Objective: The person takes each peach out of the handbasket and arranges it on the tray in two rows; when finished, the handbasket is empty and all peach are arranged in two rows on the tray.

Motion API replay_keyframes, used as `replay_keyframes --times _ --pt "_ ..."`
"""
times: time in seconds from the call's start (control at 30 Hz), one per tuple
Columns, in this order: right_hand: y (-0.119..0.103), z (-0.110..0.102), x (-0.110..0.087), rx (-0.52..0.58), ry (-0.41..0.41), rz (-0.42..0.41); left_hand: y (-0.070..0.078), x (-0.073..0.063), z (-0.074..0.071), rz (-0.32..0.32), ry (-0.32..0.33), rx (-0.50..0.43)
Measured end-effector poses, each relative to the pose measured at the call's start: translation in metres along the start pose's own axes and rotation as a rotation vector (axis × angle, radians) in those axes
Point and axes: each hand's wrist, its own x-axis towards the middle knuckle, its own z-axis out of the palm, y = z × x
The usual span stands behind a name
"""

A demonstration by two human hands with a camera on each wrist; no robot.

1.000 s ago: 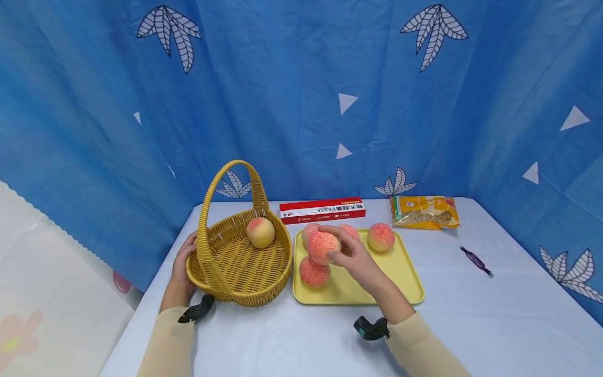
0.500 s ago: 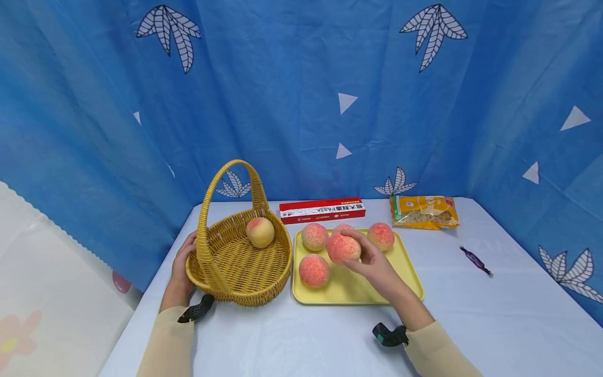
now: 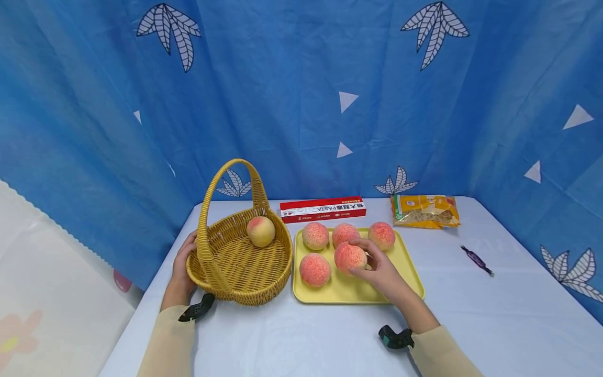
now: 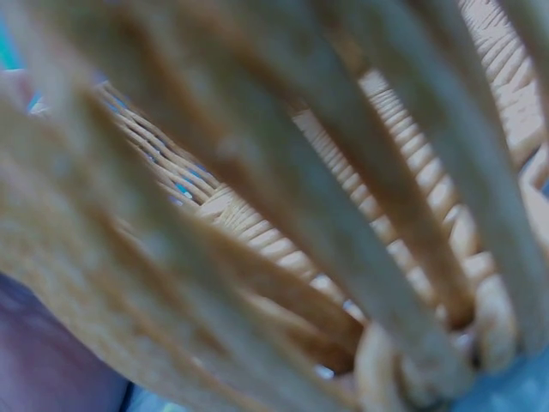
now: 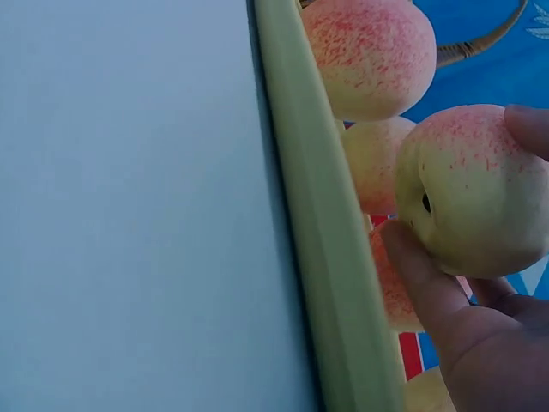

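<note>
A yellow wicker basket [image 3: 240, 296] with a tall arched handle stands at the left, one yellow-red peach [image 3: 260, 231] inside it. My left hand [image 3: 182, 267] grips the basket's left side at the rim; close up, the woven wall [image 4: 317, 197] fills the left wrist view. Above the yellow tray [image 3: 348, 297] my right hand [image 3: 383, 269] holds a pink speckled peach [image 3: 349, 257] between thumb and fingers. In the right wrist view this peach [image 5: 472, 193] shows its dark stem hollow. Several other pink peaches [image 3: 315, 269] lie on the tray.
Behind the tray lies a red and white pasta box [image 3: 322, 210]. An orange food packet [image 3: 425, 212] is at the back right, with a small purple wrapped candy [image 3: 477, 261] in front of it. A blue curtain [image 3: 301, 104] closes off the back.
My right hand has carried the held peach rightward and a little nearer to me, uncovering the peaches at the back of the tray. My left hand and the basket have stayed put.
</note>
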Motion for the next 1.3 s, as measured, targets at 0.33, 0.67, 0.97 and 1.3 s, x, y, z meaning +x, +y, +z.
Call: replay_keyframes --times 0.33,0.67,0.97,1.3 --pt "0.008 0.000 -0.001 -0.054 -0.001 0.039 0.002 -0.001 0.005 0.020 -0.006 -0.009" --pt "0.017 0.002 0.001 -0.074 -0.013 0.013 0.002 -0.002 0.006 0.018 0.002 -0.033" --pt "0.022 0.003 0.002 -0.074 -0.012 -0.006 0.001 -0.001 0.004 0.010 0.014 0.016" --pt "0.018 0.004 -0.001 -0.069 -0.018 -0.027 0.000 -0.001 0.003 0.012 -0.001 0.026"
